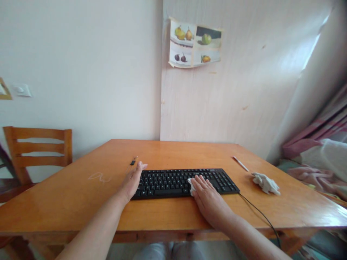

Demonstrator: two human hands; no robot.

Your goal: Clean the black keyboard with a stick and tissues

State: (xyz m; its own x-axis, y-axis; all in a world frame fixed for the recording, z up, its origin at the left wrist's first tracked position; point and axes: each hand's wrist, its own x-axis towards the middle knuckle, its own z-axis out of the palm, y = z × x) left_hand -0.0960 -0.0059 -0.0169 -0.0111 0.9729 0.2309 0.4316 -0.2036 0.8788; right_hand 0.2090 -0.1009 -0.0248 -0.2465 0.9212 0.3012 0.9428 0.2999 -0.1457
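Note:
A black keyboard [165, 184] lies on the wooden table [173, 213]. At its left end rests my left hand [132, 180], fingers extended and holding nothing. My right hand [204, 193] lies palm down over the right part of the keys, pressing a white wipe [191, 186] against them; the wipe shows at the left edge of the fingers, and the rest is hidden under the palm. A black cable [260, 211] runs from the keyboard's right corner over the front edge of the table.
Right of the keyboard lie a crumpled whitish cloth [266, 183] and a white stick-like item [240, 163]. A small black object [133, 162] sits behind my left hand. A thin loop [99, 177] is at the left. A wooden chair [40, 148] stands beyond the table's left side.

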